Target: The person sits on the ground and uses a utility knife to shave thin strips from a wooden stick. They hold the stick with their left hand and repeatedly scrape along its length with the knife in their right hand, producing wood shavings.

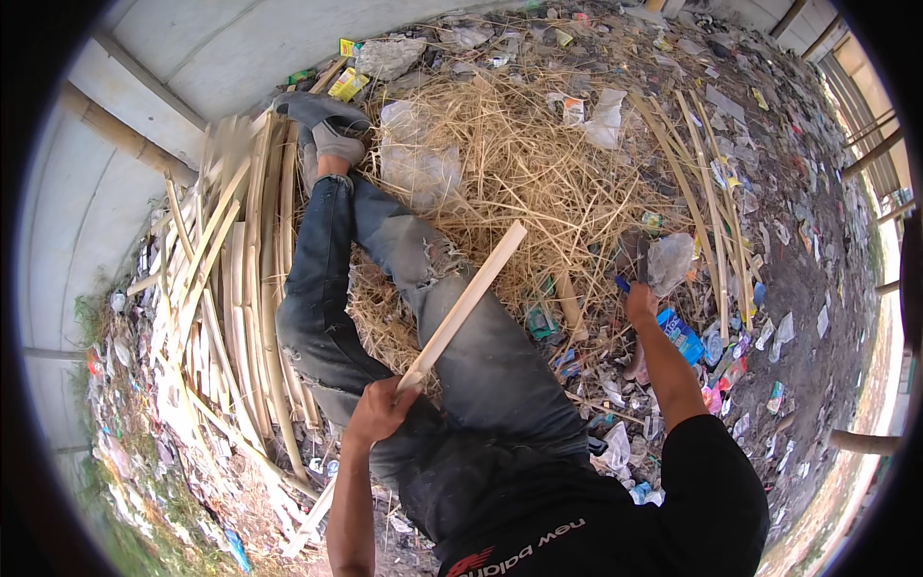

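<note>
My left hand [378,412] is closed around a long, flat, pale bamboo strip [468,296]. The strip slants up and to the right across my thigh, and its other end seems to run down to the lower left behind my wrist. Out to the right, my right hand [641,302] is closed on a blue-handled tool [622,284]. A dark shape above that handle may be its blade, but it blends into the ground. The tool is apart from the strip. My legs in torn dark jeans [490,370] stretch across the ground between the hands.
Many split bamboo strips [240,317] lie piled on the left beside a grey wall [221,48]. Dry straw-like shavings [529,163] cover the ground ahead. A few long strips [707,212] lie at right, amid litter and a blue wrapper [681,337].
</note>
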The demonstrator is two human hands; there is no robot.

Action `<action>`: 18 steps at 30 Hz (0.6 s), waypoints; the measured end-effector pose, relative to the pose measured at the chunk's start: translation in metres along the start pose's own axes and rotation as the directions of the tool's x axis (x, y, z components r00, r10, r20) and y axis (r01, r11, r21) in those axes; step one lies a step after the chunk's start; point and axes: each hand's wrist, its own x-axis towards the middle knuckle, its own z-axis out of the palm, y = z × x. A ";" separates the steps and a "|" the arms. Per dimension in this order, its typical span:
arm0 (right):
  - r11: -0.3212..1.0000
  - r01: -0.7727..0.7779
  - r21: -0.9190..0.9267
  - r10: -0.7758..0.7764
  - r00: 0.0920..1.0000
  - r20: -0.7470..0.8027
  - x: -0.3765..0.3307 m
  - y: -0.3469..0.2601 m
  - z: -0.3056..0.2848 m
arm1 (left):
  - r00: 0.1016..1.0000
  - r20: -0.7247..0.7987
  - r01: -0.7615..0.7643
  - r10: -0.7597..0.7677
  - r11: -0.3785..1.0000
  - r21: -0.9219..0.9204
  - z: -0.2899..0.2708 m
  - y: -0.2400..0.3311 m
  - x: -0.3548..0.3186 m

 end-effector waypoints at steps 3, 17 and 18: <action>0.997 -0.005 -0.077 0.007 0.999 0.033 0.005 0.012 0.017 | 1.000 0.010 -0.029 0.029 1.000 -0.011 0.003 -0.002 0.008; 0.856 0.020 0.517 0.082 0.981 -0.174 0.019 0.034 0.017 | 0.996 0.044 0.076 -0.074 0.996 -0.052 -0.004 0.011 0.003; 0.782 0.016 0.623 0.105 0.982 -0.157 0.021 0.033 0.019 | 0.996 0.038 0.078 -0.076 0.996 -0.046 -0.004 0.008 0.000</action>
